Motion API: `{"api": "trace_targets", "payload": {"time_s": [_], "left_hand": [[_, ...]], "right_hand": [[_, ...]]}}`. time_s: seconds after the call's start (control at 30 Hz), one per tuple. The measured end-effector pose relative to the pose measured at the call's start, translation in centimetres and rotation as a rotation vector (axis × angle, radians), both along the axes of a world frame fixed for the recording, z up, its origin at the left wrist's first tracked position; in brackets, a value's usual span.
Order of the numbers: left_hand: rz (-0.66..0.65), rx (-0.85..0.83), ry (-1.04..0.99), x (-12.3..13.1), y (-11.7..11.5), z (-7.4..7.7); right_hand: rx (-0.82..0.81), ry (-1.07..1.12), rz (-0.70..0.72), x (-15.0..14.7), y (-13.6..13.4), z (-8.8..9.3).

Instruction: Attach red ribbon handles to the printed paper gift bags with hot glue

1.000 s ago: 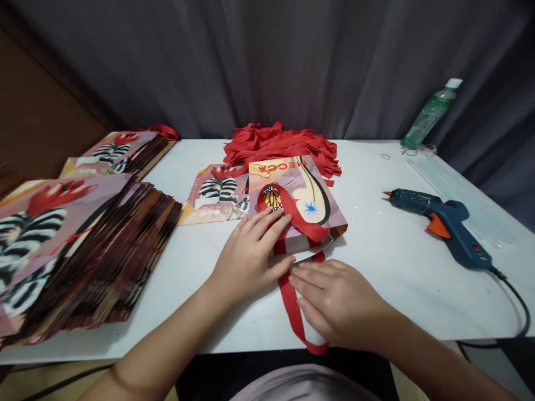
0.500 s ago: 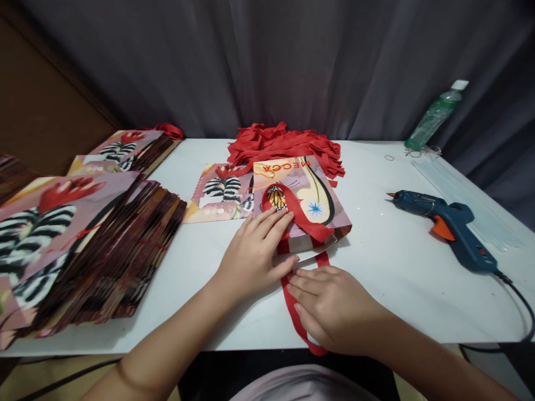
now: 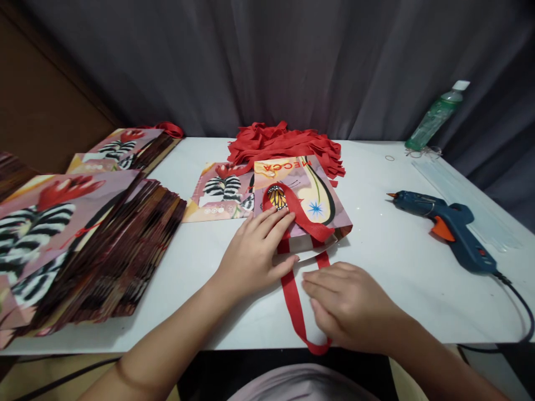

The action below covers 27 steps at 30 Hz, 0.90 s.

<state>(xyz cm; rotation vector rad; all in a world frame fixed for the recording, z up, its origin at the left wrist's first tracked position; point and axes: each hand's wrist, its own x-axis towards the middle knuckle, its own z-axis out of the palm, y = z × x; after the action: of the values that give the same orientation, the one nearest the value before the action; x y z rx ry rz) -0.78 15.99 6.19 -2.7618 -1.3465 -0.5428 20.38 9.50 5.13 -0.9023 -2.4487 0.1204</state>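
A printed paper bag [image 3: 330,192] lies flat at the middle of the table, its opening edge toward me. One red ribbon loop [image 3: 307,223] rests on its printed face, and another red ribbon [image 3: 296,306] loops out from the near edge toward the table's front. My left hand [image 3: 259,250] lies on the bag's lower left part with fingers spread, touching the upper loop. Over the right side of the near ribbon is my right hand [image 3: 349,303], its fingers bent and held together; whether they grip the ribbon is hidden.
Stacked printed bags [image 3: 112,262] stand at the left, with a smaller stack [image 3: 125,147] behind. Another bag [image 3: 221,192] lies beside the middle one. Red ribbons [image 3: 284,145] are heaped behind. At right are a glue gun [image 3: 451,223] with its cord and a green bottle [image 3: 434,117].
My right hand has moved a little to the right, uncovering more of the near ribbon loop, which now spreads wider. My left hand has stayed in place.
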Motion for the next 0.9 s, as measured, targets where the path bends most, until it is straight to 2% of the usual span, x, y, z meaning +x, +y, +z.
{"api": "trace_targets", "payload": {"time_s": [0.1, 0.2, 0.33, 0.47, 0.57, 0.73, 0.9], "left_hand": [[-0.009, 0.009, -0.003, 0.0, 0.0, 0.0], [-0.02, 0.016, -0.024, 0.0, 0.1, -0.1], [-0.036, 0.051, -0.066, -0.3, 0.2, -0.4], [-0.044, 0.099, -0.105, -0.5, 0.3, -0.6], [-0.063, 0.119, -0.114, -0.5, 0.3, -0.7], [-0.039, 0.165, -0.139, -0.4, 0.3, -0.8], [-0.069, 0.109, -0.124, -0.6, 0.3, -0.6]], "right_hand": [[0.128, 0.079, -0.144, 1.4, 0.7, 1.3], [0.204, -0.033, -0.252, 2.0, 2.1, 2.0], [0.155, -0.189, -0.228, 1.9, 3.8, 2.1], [0.084, -0.189, -0.249, 1.5, 4.5, 2.2], [-0.004, -0.111, -0.217, 1.0, 4.9, 2.6], [-0.136, 0.14, -0.172, 0.1, 6.1, 3.3], [-0.051, 0.368, -0.323, -1.0, 7.0, 3.5]]}}
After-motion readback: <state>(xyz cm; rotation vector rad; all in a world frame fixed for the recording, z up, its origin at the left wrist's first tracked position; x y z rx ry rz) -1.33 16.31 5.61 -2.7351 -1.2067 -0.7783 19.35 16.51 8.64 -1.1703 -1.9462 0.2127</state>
